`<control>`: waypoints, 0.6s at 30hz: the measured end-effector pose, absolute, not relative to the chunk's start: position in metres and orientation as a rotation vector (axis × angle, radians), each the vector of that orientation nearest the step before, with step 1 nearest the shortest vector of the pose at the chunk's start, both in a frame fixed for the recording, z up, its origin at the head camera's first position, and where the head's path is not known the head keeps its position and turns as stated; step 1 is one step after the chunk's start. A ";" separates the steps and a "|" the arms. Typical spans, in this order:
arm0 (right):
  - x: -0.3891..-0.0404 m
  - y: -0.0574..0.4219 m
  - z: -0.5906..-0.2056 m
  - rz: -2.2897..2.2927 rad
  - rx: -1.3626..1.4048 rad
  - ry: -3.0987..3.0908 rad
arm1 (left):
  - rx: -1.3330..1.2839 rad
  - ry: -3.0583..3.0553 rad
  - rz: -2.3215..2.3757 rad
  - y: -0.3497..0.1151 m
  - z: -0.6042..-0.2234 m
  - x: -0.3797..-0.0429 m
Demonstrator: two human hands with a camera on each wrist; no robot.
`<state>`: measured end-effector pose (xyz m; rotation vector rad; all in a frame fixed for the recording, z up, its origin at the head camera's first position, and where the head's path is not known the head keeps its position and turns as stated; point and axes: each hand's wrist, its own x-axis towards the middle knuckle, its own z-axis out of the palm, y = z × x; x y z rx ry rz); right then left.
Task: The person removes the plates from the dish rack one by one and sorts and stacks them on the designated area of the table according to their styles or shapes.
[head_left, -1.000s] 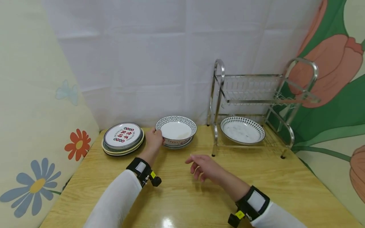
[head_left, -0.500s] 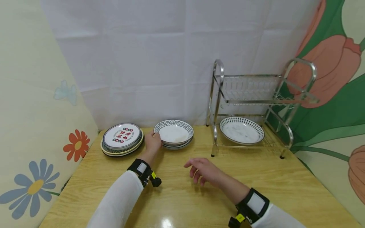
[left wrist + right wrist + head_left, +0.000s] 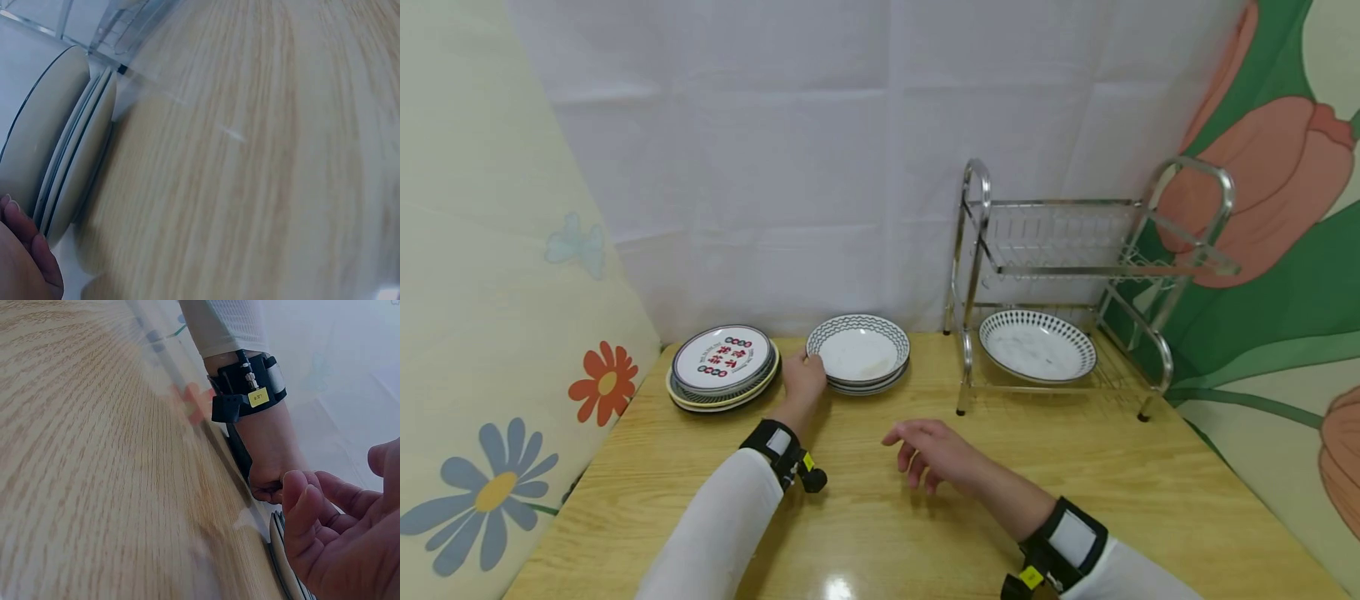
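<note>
In the head view a deep white plate with a wavy dark rim pattern sits on top of a short stack of plates. My left hand pinches its left rim, thumb on the upper side. Seen from the left wrist, fingers lie against the edge of the stack, below the tilted-looking deep plate. My right hand hovers over the table in front of the stack, fingers loosely bent and holding nothing. From the right wrist, the right hand appears near the stack's edge.
At the left stands another plate stack, topped by a white plate with red lettering. A two-tier metal dish rack stands at the right, with a dotted-rim plate on its lower tier. The wooden table meets a white cloth backdrop.
My left hand has lowered the wavy-rimmed plate a little onto the stack, and it lies lower than a second ago. The right hand has shifted only slightly.
</note>
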<state>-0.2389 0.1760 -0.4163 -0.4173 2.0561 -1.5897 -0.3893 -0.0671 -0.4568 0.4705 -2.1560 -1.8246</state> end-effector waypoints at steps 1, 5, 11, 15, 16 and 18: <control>-0.239 0.176 -0.416 -1.590 -0.421 2.056 | 0.469 -2.162 -1.824 -0.067 -0.458 -0.390; -0.239 0.175 -0.417 -1.584 -0.426 2.056 | 0.457 -2.178 -1.820 -0.067 -0.460 -0.391; -0.237 0.175 -0.417 -1.557 -0.431 2.058 | 0.490 -2.173 -1.862 -0.069 -0.460 -0.389; -0.235 0.176 -0.416 -1.550 -0.423 2.077 | 0.508 -2.164 -1.933 -0.070 -0.461 -0.391; -0.234 0.176 -0.416 -1.545 -0.422 2.085 | 0.507 -2.165 -1.965 -0.071 -0.462 -0.391; -0.233 0.176 -0.415 -1.535 -0.417 2.098 | 0.509 -2.178 -2.000 -0.071 -0.462 -0.390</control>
